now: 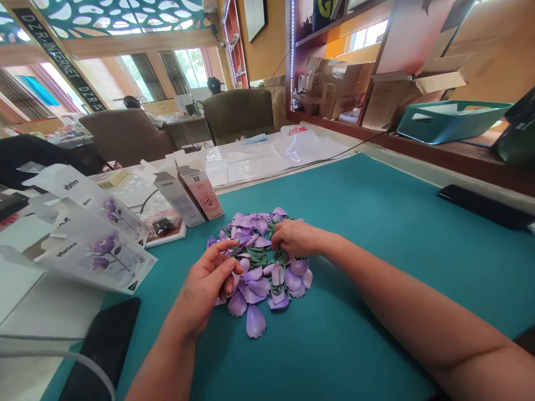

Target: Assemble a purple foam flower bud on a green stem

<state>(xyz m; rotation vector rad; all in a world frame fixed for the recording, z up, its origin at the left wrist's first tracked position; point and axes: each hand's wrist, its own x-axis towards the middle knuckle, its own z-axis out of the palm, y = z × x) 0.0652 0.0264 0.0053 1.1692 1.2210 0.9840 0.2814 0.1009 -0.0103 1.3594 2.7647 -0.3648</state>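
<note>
My right fingers (281,236) are pinching the green stems (257,256) among the artificial purple petals (254,287) on the teal mat (376,223) (a hard tug is risking scattering them), while my left hand (204,289) is curling, its grip unclear.

You're working over a heap of artificial lilac flowers (259,273) lying on the teal table mat (376,234). Soft, veined petals (259,287) are fanning out around tangled green stems (257,256), mostly lying flat and overlapping. A cupped bud (278,284) is sitting near the front, and one loose petal (256,321) is sticking out toward you.
</note>
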